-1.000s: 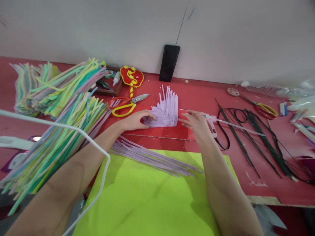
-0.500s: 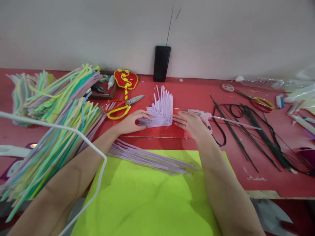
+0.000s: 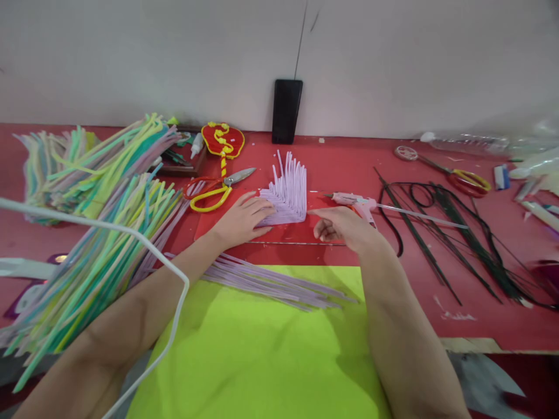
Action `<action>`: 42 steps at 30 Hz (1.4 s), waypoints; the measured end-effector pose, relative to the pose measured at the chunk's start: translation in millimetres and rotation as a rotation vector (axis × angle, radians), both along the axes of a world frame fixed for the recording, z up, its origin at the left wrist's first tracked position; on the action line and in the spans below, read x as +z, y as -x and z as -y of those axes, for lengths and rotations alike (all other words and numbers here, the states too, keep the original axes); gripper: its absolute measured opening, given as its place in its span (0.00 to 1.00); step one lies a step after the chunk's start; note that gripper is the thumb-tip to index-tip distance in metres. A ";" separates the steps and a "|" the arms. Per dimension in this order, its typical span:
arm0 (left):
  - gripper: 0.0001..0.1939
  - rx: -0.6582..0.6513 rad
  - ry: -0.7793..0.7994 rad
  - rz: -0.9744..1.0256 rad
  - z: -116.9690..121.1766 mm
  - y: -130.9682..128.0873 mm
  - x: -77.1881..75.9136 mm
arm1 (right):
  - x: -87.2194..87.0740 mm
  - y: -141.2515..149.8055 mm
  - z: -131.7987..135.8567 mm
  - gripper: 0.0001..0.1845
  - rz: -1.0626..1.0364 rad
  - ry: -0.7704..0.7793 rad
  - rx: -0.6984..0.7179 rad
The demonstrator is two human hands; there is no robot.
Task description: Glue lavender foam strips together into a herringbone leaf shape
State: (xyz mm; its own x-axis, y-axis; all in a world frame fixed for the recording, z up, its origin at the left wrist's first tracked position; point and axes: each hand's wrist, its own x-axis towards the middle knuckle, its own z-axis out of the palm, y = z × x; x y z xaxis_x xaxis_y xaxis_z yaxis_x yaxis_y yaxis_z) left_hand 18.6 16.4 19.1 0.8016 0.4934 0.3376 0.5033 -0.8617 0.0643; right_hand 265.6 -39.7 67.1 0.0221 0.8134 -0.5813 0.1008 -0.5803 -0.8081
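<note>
Lilac corner piece (image 3: 292, 198), a nest of fuzzy stems bent into L shapes, lies flat on our red bench (image 3: 353, 160), and we take it as the centre of the clock. At 6 o'clock a yellow-green sheet (image 3: 262, 361) spreads towards us. A big bundle of coloured stems (image 3: 109, 273) fans out between 8 and 9 o'clock, and loose lilac stems (image 3: 266, 285) cross the far edge of the sheet at 6. Of our hands, the left hand (image 3: 244, 221) comes in from 8 o'clock, palm down and fingers stretched flat onto the piece's near-left part, gripping nothing we can see. Our right hand (image 3: 343, 226) is at 4, index finger pointing to just beside the bend, the others curled; we cannot tell whether anything sits inside them. Scissors (image 3: 227, 185) rest at 9, a pink glue gun (image 3: 356, 201) at 3.

We judge the step in hand to be squaring the rows. To do it well, we should press lightly and evenly with the left, so the fuzz doesn't flatten, and nudge the bend with one fingertip. The stem tips near 12 o'clock splay a little; we should judge straightness by the bends instead.
</note>
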 end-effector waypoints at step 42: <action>0.17 0.034 0.053 0.098 0.9 1.9 3.0 | -24.0 15.4 -7.0 0.16 -0.272 -0.047 0.058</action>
